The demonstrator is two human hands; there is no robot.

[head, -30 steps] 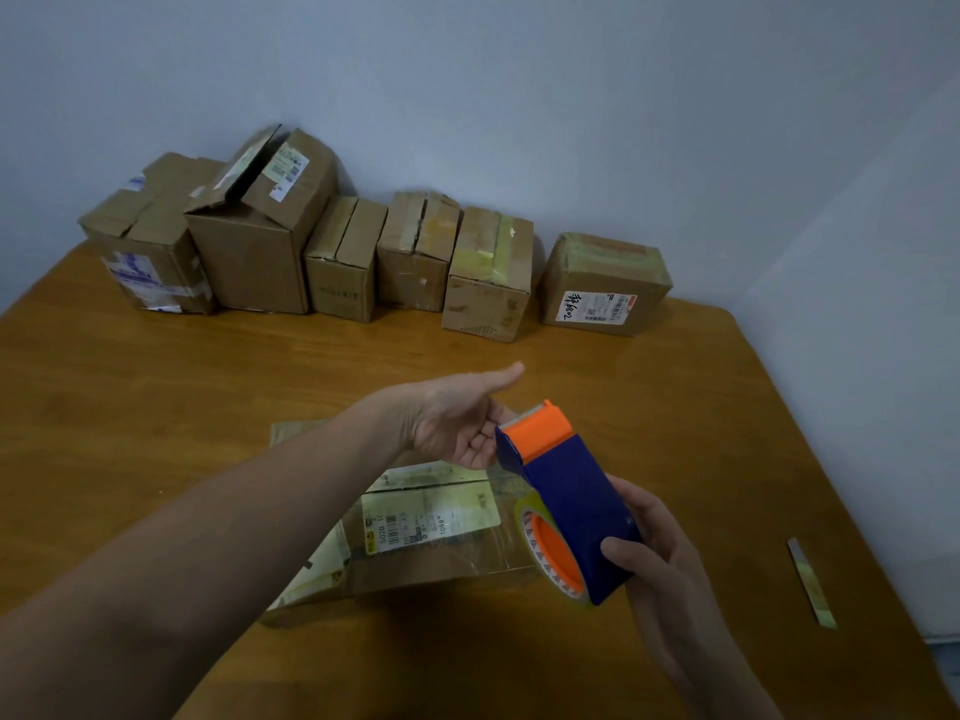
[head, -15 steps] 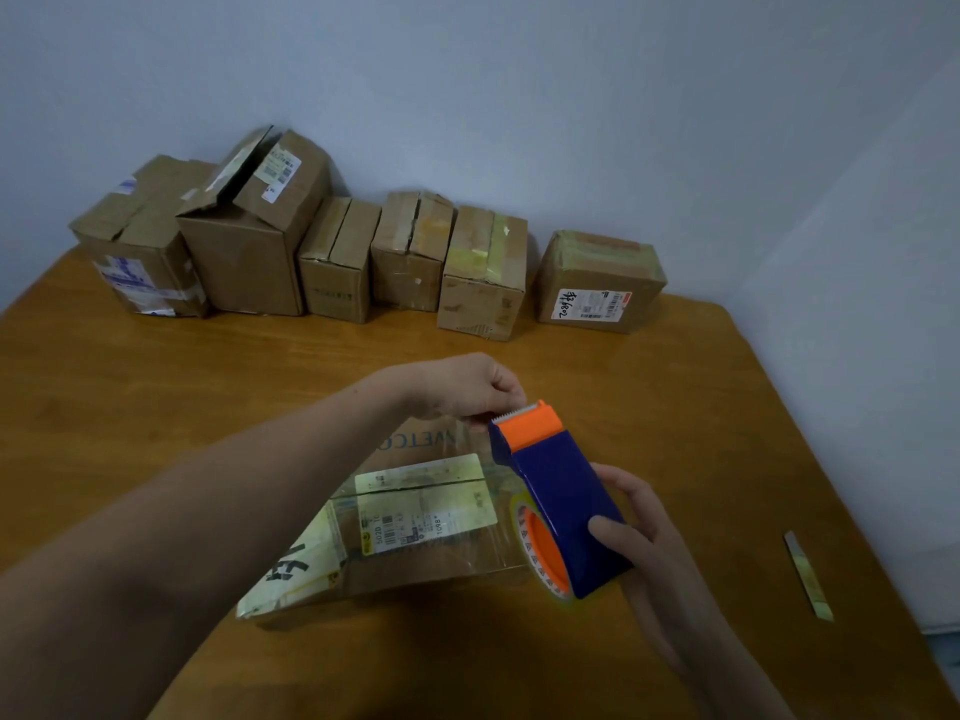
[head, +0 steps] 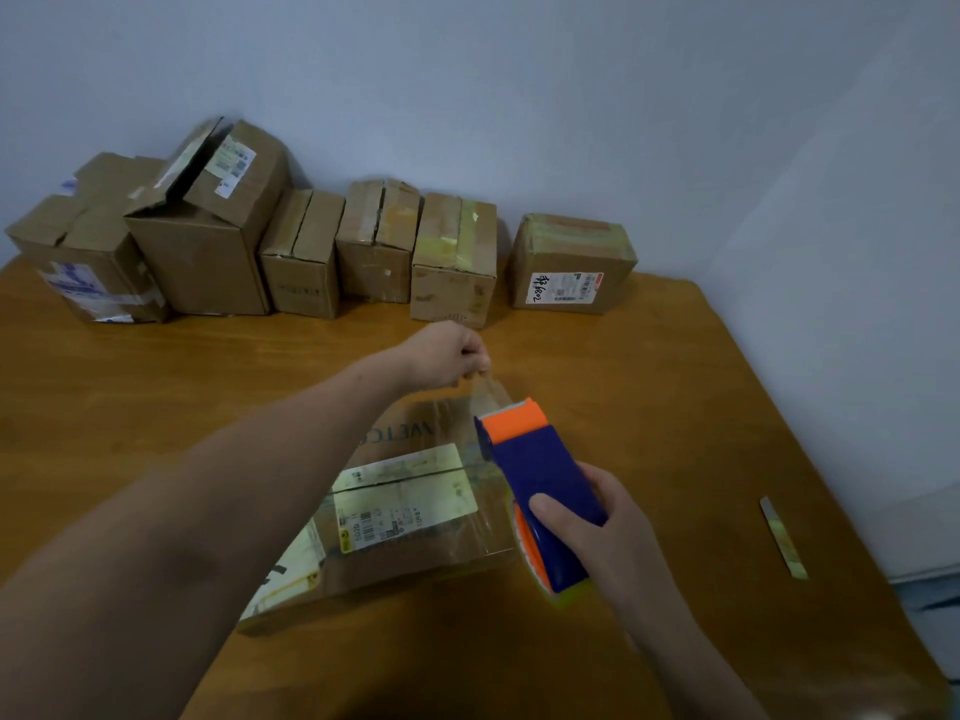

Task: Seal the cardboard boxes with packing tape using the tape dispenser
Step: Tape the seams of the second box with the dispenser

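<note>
The left hand (head: 451, 356) pinches the tape end (head: 485, 391) at eleven o'clock from the tape dispenser (head: 537, 472), gripped by the right hand (head: 602, 537) beside the box (head: 405, 517) at its three-o'clock edge.

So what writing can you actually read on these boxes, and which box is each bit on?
"WETC": printed on the flat box, partly hidden behind the left forearm.
"S02D" and "1008": on its pale label; the other print is too small.
"6802": handwritten on the white label of the rightmost back box; the rest is blurred.
Labels on the other boxes: unreadable.
</note>
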